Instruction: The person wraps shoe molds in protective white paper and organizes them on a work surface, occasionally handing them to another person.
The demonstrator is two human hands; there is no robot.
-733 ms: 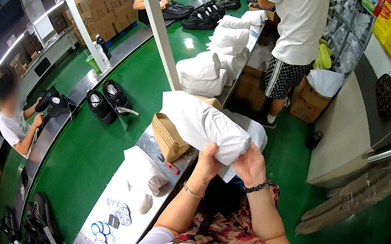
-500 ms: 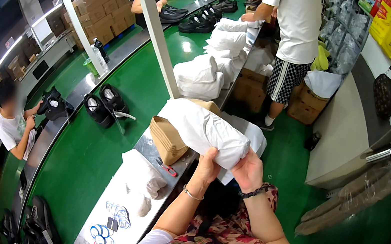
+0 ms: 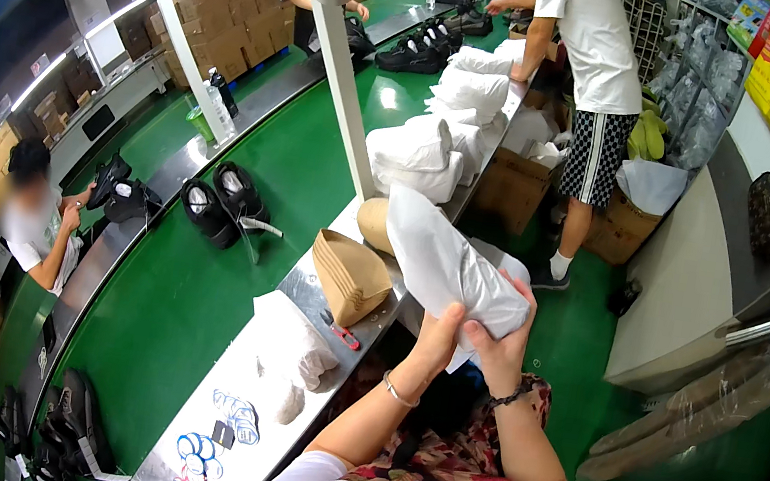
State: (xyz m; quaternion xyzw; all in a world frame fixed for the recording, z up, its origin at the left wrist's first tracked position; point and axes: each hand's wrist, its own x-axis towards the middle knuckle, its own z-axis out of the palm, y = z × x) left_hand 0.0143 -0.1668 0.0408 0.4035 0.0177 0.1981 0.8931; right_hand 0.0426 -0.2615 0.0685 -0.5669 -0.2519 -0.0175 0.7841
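Observation:
Both hands hold up a long bundle wrapped in white tissue paper (image 3: 447,260) in front of me, above the edge of a steel worktable (image 3: 298,287). My left hand (image 3: 438,336) grips its lower end from underneath. My right hand (image 3: 500,335), with a dark bead bracelet at the wrist, wraps around the same end from the right. The bundle tilts up and to the left. What is inside the paper is hidden.
A stack of tan insoles (image 3: 350,275) and red-handled snips (image 3: 343,334) lie on the worktable. A green conveyor (image 3: 234,248) carries black shoes (image 3: 216,205). White stuffed bags (image 3: 429,148) pile farther along. A person in checked shorts (image 3: 595,103) stands right; another sits left (image 3: 34,223).
The wrapped bundle has turned more upright and narrower in my hands, and my fingers have closed tighter around its lower end. The black shoes on the conveyor have drifted slightly.

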